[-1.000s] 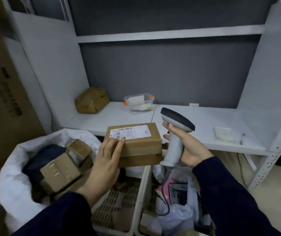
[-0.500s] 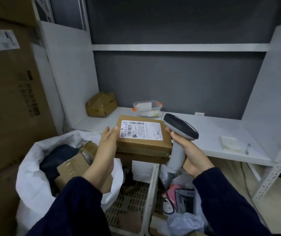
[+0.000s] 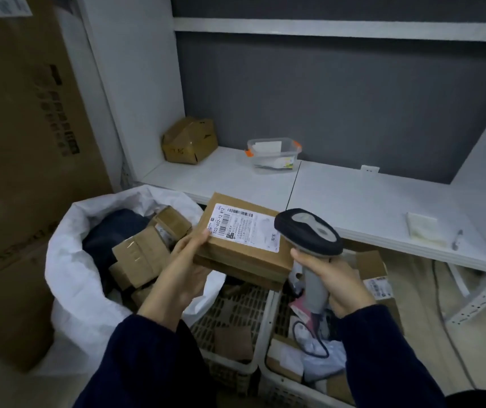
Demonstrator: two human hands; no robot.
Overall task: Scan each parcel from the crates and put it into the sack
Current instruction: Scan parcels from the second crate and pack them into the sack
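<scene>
- Parcel (image 3: 237, 257), a flat brown box with a white printed label (image 3: 244, 229) on top, is held in the air above the left crate (image 3: 235, 313), between the sack and the scanner, in front of the edge of the surface (image 3: 353, 198).
- Under it a second brown layer shows; I cannot tell if this is a separate box.
- Left hand (image 3: 185, 266) grips the parcel at its left side: the thumb lies on top at the edge of the label and the fingers go under the box.
- Right hand (image 3: 336, 278) is wrapped around the grey handle of the scanner (image 3: 309, 231); the dark head of the scanner is just beside the right end of the label, above the right corner of the parcel.
- White sack (image 3: 68, 260) stands open at the left, on the floor, with several brown boxes (image 3: 138, 254) and something dark inside.
- Right crate (image 3: 268, 319) touches the left one and holds mixed packets and a black cable (image 3: 309, 340).
- On the surface are a small dented brown box (image 3: 190, 141), a clear container (image 3: 274, 154) with orange clips, and a pen (image 3: 456, 240).
- Large cardboard carton (image 3: 15, 142) stands behind the sack.
</scene>
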